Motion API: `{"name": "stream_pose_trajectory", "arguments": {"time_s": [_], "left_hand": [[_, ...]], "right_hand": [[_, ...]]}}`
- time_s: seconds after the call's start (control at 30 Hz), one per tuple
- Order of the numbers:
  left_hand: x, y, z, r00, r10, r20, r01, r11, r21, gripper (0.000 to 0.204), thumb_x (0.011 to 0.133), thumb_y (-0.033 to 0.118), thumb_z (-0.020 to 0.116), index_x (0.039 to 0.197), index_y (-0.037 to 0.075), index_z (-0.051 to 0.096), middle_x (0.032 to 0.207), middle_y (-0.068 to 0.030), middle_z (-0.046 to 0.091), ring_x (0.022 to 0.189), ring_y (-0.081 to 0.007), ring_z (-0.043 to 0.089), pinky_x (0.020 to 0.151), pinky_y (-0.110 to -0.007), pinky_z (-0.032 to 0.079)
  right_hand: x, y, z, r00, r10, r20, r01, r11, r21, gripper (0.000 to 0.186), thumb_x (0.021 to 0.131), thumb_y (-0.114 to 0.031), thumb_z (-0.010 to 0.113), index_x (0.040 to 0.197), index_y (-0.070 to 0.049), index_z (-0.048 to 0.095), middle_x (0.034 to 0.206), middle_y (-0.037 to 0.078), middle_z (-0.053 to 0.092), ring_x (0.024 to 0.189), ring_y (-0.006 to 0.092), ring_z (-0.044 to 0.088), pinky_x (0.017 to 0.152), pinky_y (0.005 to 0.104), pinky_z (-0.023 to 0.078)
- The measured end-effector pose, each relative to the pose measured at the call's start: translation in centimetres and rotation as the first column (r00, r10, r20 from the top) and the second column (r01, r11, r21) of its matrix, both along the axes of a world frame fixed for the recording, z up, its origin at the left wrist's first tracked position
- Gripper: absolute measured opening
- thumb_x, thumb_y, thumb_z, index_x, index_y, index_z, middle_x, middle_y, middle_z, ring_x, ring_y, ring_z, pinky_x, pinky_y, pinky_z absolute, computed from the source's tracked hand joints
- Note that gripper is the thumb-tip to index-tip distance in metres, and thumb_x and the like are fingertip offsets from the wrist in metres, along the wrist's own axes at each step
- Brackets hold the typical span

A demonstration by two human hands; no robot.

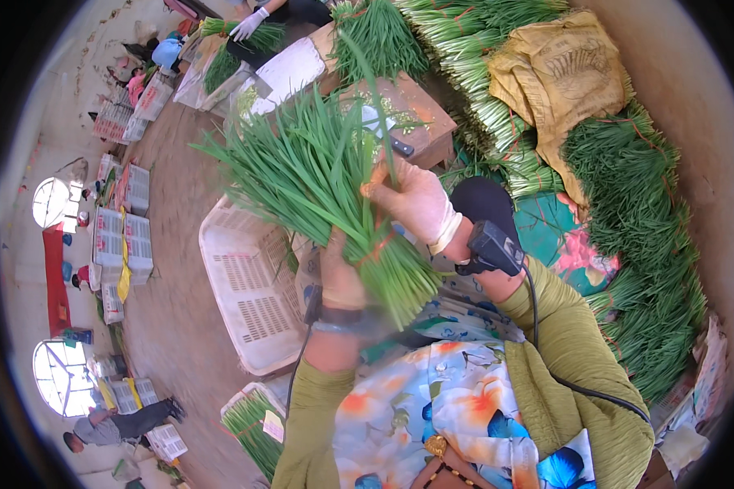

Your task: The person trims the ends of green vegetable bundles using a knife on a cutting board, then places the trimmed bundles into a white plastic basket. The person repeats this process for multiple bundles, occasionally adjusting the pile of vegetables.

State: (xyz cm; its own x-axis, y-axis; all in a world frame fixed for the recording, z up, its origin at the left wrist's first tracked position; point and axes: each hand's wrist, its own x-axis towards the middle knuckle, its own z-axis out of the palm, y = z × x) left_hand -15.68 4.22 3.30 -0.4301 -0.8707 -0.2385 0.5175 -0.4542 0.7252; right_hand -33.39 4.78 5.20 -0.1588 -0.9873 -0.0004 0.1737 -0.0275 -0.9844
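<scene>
My left hand (pixel 340 273), in a pale thin glove, is wrapped round a bunch of garlic chives (pixel 302 159). The leaves fan out to the far left, and the cut stem ends point toward my apron. A red band (pixel 377 244) circles the stems. Right beside the bunch, my gloved right hand (pixel 416 200) is closed, its fingertips pinching a long chive leaf (pixel 375 85) that sticks up past the rest. Just beyond it, a cleaver with a dark handle (pixel 401 147) lies on a wooden block (pixel 428 114) scattered with trimmings.
Under the bunch stands a white plastic crate (pixel 232 281); another crate with chives (pixel 253 424) is nearer. Tied chives (pixel 636 236) pile up along the right wall, partly beneath a yellow-brown sack (pixel 559 69). At the far left, a co-worker's gloved hand (pixel 249 24) rests on chives.
</scene>
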Motion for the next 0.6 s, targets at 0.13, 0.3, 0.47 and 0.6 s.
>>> {"name": "stream_pose_trajectory", "arguments": {"time_s": [0.13, 0.3, 0.47, 0.6], "left_hand": [[0.5, -0.7, -1.9, 0.999, 0.04, 0.034, -0.043, 0.997, 0.07, 0.046, 0.101, 0.039, 0.059, 0.131, 0.005, 0.058, 0.121, -0.011, 0.066, 0.109, -0.0278, 0.067, 0.096, -0.043, 0.055], [1.5, -2.3, -4.6, 1.0, -0.018, 0.022, 0.016, 0.997, 0.079, 0.047, 0.102, 0.029, 0.058, 0.139, 0.001, 0.053, 0.133, -0.0116, 0.063, 0.119, -0.0265, 0.063, 0.105, -0.043, 0.051], [2.1, -1.8, -4.6, 0.967, 0.005, 0.253, 0.01, 0.998, -0.057, 0.048, 0.097, 0.032, 0.067, 0.134, 0.002, 0.057, 0.124, -0.0091, 0.067, 0.111, -0.022, 0.065, 0.096, -0.038, 0.053], [1.8, -1.0, -3.6, 0.958, 0.076, 0.275, -0.031, 0.986, -0.165, 0.051, 0.096, 0.031, 0.069, 0.137, 0.003, 0.054, 0.132, -0.008, 0.061, 0.119, -0.0208, 0.059, 0.096, -0.04, 0.052]], "right_hand": [[0.9, 0.2, -0.6, 0.925, 0.057, 0.376, -0.008, 0.991, -0.131, 0.011, 0.098, -0.012, 0.062, 0.095, -0.002, 0.06, 0.077, 0.003, 0.063, 0.067, 0.0107, 0.06, 0.061, 0.0265, 0.05], [1.5, 1.8, 1.1, 0.99, 0.032, 0.136, -0.003, 0.978, -0.21, 0.011, 0.098, -0.012, 0.064, 0.096, -0.002, 0.059, 0.083, 0.005, 0.065, 0.071, 0.0113, 0.061, 0.061, 0.0276, 0.051], [-3.0, 1.9, 4.5, 0.877, -0.008, 0.481, 0.188, 0.925, -0.329, 0.014, 0.096, -0.015, 0.069, 0.093, -0.004, 0.059, 0.088, 0.008, 0.069, 0.076, 0.0147, 0.066, 0.058, 0.03, 0.055], [-8.3, -1.0, 5.7, 0.907, -0.19, -0.375, 0.177, 0.982, -0.07, 0.021, 0.093, -0.011, 0.069, 0.111, -0.003, 0.063, 0.102, 0.009, 0.071, 0.089, 0.0152, 0.067, 0.081, 0.0297, 0.055]]}}
